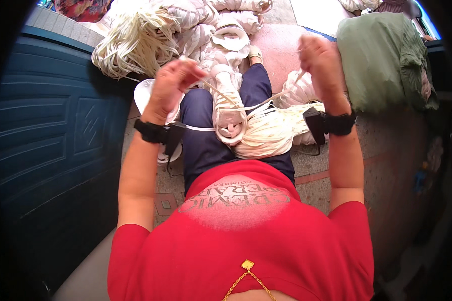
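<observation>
A pale sneaker (229, 118) lies between my thighs, its toe pointing away from me or its heel toward me; I cannot tell which. My left hand (175, 85) is raised to its left, fingers pinched on one end of a cream shoelace (218, 93). The right hand (320, 62), raised higher on the other side, is closed on another lace end, its fingers slightly blurred. Both lace ends stretch up and outward from the shoe's middle. A loose bundle of cream laces (267, 131) rests across my right thigh, beside the shoe.
Beyond my knees are piled pale shoe parts (231, 37) and a large hank of cream laces (135, 40). A green cloth-covered bundle (384, 60) stands at the far right. Close on the left is a dark blue panelled door (50, 120). White pieces (144, 95) lie near my left wrist.
</observation>
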Demonstrator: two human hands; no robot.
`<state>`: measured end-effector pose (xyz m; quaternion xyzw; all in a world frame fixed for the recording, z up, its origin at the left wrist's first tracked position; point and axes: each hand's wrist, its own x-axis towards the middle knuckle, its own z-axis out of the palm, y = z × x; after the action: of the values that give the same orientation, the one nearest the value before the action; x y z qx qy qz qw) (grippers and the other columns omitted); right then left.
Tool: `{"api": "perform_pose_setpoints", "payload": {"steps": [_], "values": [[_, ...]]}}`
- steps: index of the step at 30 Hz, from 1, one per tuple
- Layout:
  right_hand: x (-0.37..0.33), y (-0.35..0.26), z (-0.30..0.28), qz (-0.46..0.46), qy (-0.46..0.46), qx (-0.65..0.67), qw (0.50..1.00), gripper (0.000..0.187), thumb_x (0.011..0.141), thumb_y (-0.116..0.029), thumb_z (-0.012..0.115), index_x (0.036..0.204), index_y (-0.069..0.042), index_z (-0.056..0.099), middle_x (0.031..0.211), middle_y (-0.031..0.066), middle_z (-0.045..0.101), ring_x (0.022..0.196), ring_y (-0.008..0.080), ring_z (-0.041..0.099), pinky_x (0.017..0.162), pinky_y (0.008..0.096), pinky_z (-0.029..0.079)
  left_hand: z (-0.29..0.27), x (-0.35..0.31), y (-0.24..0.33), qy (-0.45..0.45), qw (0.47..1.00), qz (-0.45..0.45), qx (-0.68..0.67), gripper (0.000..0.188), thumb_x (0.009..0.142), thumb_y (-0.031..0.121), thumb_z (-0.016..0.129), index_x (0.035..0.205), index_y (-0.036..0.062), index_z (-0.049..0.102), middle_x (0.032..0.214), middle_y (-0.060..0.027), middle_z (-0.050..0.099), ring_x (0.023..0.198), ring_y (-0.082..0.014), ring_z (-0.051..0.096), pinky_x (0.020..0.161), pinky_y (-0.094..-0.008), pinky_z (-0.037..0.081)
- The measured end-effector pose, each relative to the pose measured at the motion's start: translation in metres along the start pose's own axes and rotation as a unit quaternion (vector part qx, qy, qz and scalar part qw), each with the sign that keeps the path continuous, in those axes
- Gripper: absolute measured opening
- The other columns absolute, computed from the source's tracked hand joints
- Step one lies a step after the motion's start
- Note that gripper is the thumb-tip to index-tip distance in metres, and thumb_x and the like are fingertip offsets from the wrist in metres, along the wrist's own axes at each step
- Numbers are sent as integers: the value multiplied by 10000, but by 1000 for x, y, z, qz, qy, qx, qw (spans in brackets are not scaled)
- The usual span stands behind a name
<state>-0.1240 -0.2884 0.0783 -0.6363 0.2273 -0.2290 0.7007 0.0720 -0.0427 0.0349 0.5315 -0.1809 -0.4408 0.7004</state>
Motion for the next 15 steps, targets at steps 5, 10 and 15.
{"api": "perform_pose_setpoints", "payload": {"steps": [5,10,15], "values": [[-46,99,25,10,-180,-346,921,185,813,-117,554,955,-6,595,850,109,615,779,181,586,706,274,451,-58,6,52,98,978,66,-173,185,887,176,460,900,9,539,598,13,441,498,-90,410,508,-233,391],[-68,149,45,-55,-227,-452,861,121,765,-116,525,775,-14,590,786,153,566,747,313,536,668,380,424,-54,-19,-17,136,925,-8,355,165,831,146,495,829,36,619,694,-1,567,591,-68,471,545,-213,377],[-68,159,56,-132,-128,-503,845,74,715,-90,519,675,-55,571,759,99,539,768,271,493,648,383,399,-18,-49,-98,25,923,-128,362,209,813,188,551,844,-7,619,659,-2,573,613,-60,498,583,-198,401]]}}
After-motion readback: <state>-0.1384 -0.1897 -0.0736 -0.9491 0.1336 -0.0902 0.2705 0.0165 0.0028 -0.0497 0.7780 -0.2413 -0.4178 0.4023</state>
